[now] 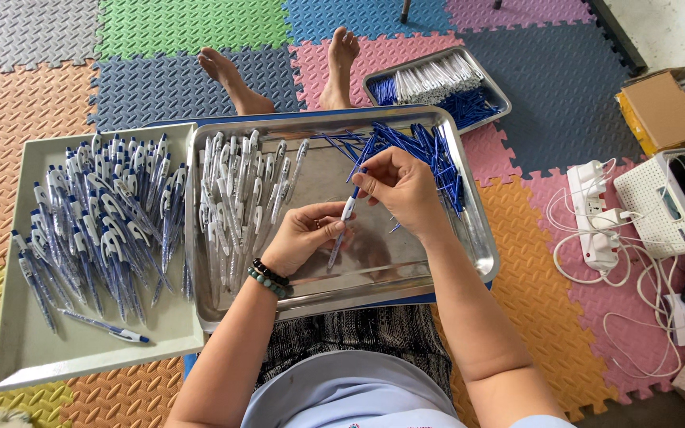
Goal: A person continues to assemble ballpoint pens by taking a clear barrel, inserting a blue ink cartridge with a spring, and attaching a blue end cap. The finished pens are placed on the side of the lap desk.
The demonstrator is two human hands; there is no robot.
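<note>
A clear pen barrel point(338, 242) with a white tip is tilting steeply above the steel tray point(481, 254), while a blue refill point(355, 189) is sticking out of its upper end.

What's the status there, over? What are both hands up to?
Left hand holds clear pen barrel. Right hand feeds blue refill into its top. Both over steel tray. Nothing in the way.

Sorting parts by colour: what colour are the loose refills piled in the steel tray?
Blue, the refills in the steel tray; seen best in the head view.
</note>
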